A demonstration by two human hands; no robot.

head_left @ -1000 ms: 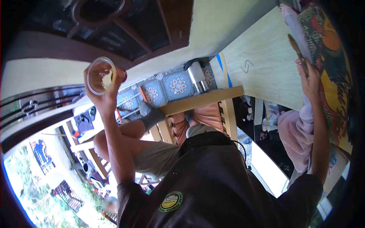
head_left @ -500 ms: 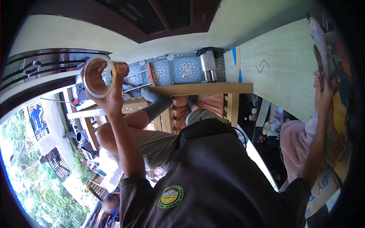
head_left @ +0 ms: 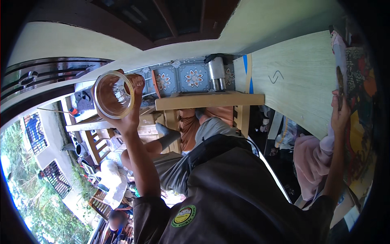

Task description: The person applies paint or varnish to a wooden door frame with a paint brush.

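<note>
My left hand (head_left: 129,122) is raised at the upper left, its fingers wrapped round a clear round container (head_left: 109,115) with a wide rim. The container's round side faces me, and fingers show through its see-through wall. Far to the right, my right hand (head_left: 341,116) is closed round a slim brown stick-like thing (head_left: 340,79) that points upward; its exact kind is unclear. That hand is beside a pale wooden panel (head_left: 296,73), near a pink cloth (head_left: 310,162).
A wooden rail (head_left: 211,101) crosses ahead of my legs. Behind it, a metal canister (head_left: 217,73) stands by patterned blue tiles (head_left: 194,77). A dark window frame (head_left: 174,24) is above. At lower left another person (head_left: 118,219) is near a wooden chair (head_left: 100,204).
My left hand has shifted slightly right and down with the container, which is turned a little more. My right hand is slightly lower in view, still closed. My legs have shifted.
</note>
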